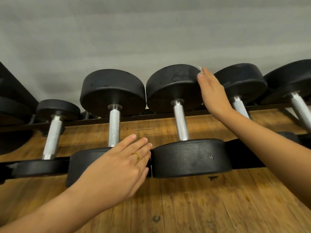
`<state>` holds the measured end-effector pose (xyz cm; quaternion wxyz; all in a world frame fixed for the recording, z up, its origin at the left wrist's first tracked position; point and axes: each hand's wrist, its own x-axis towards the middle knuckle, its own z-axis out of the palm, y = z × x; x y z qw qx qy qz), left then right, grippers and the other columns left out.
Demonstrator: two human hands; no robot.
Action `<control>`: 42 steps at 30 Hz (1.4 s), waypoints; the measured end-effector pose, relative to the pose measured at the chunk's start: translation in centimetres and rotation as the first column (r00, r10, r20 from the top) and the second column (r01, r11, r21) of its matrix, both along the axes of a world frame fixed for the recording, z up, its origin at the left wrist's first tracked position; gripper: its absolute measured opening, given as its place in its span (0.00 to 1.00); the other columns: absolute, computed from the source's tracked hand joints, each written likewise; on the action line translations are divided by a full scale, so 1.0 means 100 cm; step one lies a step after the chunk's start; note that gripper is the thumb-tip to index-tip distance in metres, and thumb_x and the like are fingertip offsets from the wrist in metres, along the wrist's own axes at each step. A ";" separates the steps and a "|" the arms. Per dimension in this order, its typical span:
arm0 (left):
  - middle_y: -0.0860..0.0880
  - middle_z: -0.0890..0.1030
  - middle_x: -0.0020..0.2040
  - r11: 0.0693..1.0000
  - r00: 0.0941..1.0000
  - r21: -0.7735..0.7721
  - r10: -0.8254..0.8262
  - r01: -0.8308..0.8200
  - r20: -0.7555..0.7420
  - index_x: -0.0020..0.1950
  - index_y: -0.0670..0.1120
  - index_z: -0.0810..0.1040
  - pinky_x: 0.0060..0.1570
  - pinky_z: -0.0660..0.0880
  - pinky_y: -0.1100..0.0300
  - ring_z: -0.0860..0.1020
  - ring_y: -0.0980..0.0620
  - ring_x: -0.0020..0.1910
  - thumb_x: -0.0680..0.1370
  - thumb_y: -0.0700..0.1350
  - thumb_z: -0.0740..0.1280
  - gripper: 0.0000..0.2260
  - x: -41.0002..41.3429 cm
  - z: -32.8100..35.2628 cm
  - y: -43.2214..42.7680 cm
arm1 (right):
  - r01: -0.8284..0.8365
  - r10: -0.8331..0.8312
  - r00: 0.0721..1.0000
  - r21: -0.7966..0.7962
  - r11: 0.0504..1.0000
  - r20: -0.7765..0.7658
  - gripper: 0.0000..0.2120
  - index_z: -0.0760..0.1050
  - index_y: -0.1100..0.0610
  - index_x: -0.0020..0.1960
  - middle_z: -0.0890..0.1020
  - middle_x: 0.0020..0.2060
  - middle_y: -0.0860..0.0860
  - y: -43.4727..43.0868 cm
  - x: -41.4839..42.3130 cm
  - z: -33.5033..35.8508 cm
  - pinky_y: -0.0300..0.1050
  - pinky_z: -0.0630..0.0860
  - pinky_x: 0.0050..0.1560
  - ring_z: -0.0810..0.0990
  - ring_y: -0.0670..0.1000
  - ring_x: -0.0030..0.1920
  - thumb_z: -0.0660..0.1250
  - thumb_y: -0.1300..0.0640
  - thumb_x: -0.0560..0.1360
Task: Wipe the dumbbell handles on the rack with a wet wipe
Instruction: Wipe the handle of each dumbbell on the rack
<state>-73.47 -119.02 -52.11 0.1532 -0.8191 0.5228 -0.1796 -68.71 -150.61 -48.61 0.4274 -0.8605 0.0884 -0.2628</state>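
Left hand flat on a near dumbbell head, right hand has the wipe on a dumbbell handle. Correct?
Not quite. The head view shows the right hand with the wet wipe at the rim of a dumbbell's far head, not on its handle. The left hand does lie flat on a near head.

**A gym's free-weight corner**

Black round-headed dumbbells [181, 121] with knurled silver metal handles lie side by side from 9 to 3 o'clock across a black metal two-rail rack [244, 153]. Brown wooden plank flooring [185, 207] fills 6 o'clock and shows between the rails; a plain grey wall [151, 31] rises behind at 12 o'clock.
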 end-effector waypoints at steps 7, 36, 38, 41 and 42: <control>0.43 0.81 0.67 1.000 1.000 -0.014 0.007 -0.007 -0.018 0.66 0.42 0.82 0.76 0.56 0.46 0.78 0.45 0.69 0.82 0.53 0.55 0.23 -0.001 -0.001 0.000 | -0.117 0.116 0.992 0.034 0.992 0.046 0.24 0.72 0.47 0.67 0.73 0.64 0.42 0.005 -0.007 0.000 0.56 0.65 0.75 0.71 0.44 0.67 0.50 0.36 0.80; 0.44 0.82 0.66 1.000 1.000 -0.027 0.009 -0.009 -0.028 0.66 0.42 0.82 0.75 0.58 0.46 0.78 0.46 0.69 0.83 0.53 0.54 0.24 -0.002 0.001 -0.001 | -0.153 0.165 0.986 -0.213 0.965 0.039 0.16 0.68 0.50 0.70 0.77 0.56 0.47 -0.006 -0.028 -0.009 0.43 0.75 0.57 0.77 0.45 0.54 0.55 0.47 0.84; 0.44 0.82 0.67 1.000 0.999 -0.020 0.014 -0.015 -0.037 0.66 0.42 0.82 0.75 0.57 0.46 0.77 0.46 0.70 0.83 0.53 0.53 0.24 -0.003 0.001 -0.002 | -0.157 0.171 0.985 -0.279 0.947 0.025 0.20 0.64 0.50 0.74 0.75 0.63 0.48 -0.011 -0.022 -0.009 0.47 0.73 0.62 0.75 0.47 0.61 0.55 0.45 0.84; 0.44 0.81 0.67 1.000 0.999 -0.016 0.023 -0.024 -0.044 0.67 0.42 0.81 0.76 0.56 0.46 0.77 0.46 0.70 0.83 0.53 0.53 0.24 -0.004 0.002 0.000 | -0.156 0.166 0.986 -0.205 0.966 0.030 0.20 0.67 0.50 0.72 0.75 0.62 0.45 -0.012 -0.007 -0.004 0.45 0.72 0.64 0.74 0.41 0.61 0.56 0.43 0.83; 0.44 0.81 0.68 1.000 0.999 -0.015 0.024 -0.025 -0.048 0.67 0.42 0.81 0.76 0.56 0.46 0.76 0.46 0.71 0.83 0.53 0.53 0.24 -0.004 0.002 0.001 | -0.149 0.155 0.988 -0.152 0.977 0.025 0.19 0.69 0.50 0.69 0.76 0.60 0.45 -0.012 -0.001 -0.001 0.47 0.73 0.63 0.75 0.42 0.60 0.56 0.42 0.83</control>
